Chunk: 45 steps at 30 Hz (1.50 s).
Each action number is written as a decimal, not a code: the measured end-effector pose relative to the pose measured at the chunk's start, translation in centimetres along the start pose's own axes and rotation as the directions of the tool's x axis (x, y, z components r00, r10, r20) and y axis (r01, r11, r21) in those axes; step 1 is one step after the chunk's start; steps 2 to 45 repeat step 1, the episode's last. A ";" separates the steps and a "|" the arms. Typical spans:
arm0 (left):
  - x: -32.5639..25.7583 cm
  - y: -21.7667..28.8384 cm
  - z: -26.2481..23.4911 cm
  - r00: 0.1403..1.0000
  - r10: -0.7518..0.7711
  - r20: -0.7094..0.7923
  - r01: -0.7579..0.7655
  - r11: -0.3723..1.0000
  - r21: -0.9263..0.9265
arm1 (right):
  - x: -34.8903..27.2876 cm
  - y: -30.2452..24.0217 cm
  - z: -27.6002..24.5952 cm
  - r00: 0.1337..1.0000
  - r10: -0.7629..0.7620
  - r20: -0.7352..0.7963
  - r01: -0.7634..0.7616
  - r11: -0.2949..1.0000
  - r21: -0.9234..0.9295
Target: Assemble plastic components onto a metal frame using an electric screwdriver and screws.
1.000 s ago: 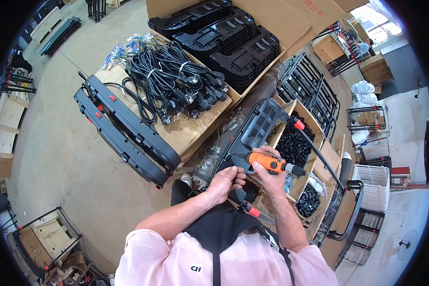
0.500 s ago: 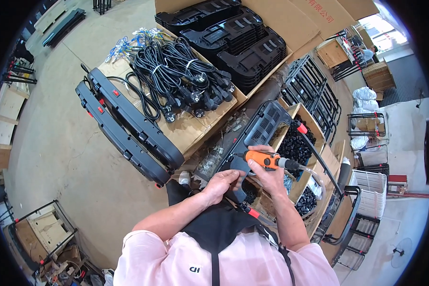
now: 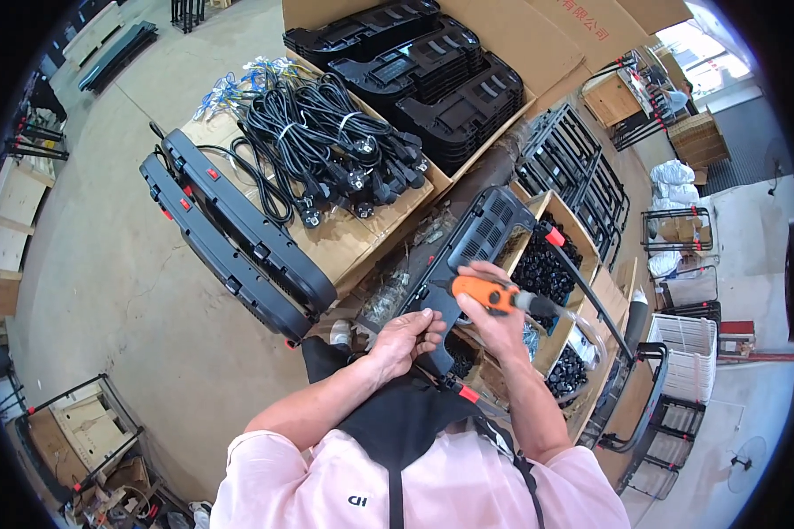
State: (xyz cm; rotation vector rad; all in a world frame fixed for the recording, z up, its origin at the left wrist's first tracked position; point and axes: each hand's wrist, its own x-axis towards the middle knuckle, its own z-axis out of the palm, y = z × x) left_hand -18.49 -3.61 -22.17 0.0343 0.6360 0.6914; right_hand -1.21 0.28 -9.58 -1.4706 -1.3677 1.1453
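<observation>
My right hand (image 3: 496, 324) is wrapped round an orange air screwdriver (image 3: 483, 294), with a hose running off its rear. The tool's dark front end points left over a long black plastic housing (image 3: 492, 220) with vent slots, which lies slantwise in front of me. Just left of the tool my left hand (image 3: 406, 342) hovers at the housing's near part, thumb and fingers curled together. Whatever the fingertips may hold is too small to make out. Black tubes with red end pieces (image 3: 468, 393) stick out at the housing's ends.
Bundled black power cords (image 3: 326, 141) lie on a cardboard surface, beside two finished-looking black housings (image 3: 238, 229). Stacked black plastic shells (image 3: 459, 106) fill a carton behind. At right, a wooden divided box (image 3: 551, 353) holds small black parts. Black metal frames (image 3: 573, 167) stand beyond.
My left hand has drawn back slightly to the left, away from the tool, its fingers now more curled. The screwdriver stays in my right hand, a little blurred. The view has shifted slightly.
</observation>
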 end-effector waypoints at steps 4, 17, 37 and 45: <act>0.1 -0.3 -0.6 1.000 -0.003 0.013 0.003 0.999 -0.039 | -0.9 0.1 -0.6 1.000 0.005 0.001 -0.006 0.996 0.087; 0.1 -0.3 -0.6 1.000 -0.003 0.013 0.003 0.999 -0.039 | -0.9 0.1 -0.6 1.000 0.005 0.001 -0.006 0.996 0.087; 0.1 -0.3 -0.6 1.000 -0.003 0.013 0.003 0.999 -0.039 | -0.9 0.1 -0.6 1.000 0.005 0.001 -0.006 0.996 0.087; 0.1 -0.3 -0.6 1.000 -0.003 0.013 0.003 0.999 -0.039 | -0.9 0.1 -0.6 1.000 0.005 0.001 -0.006 0.996 0.087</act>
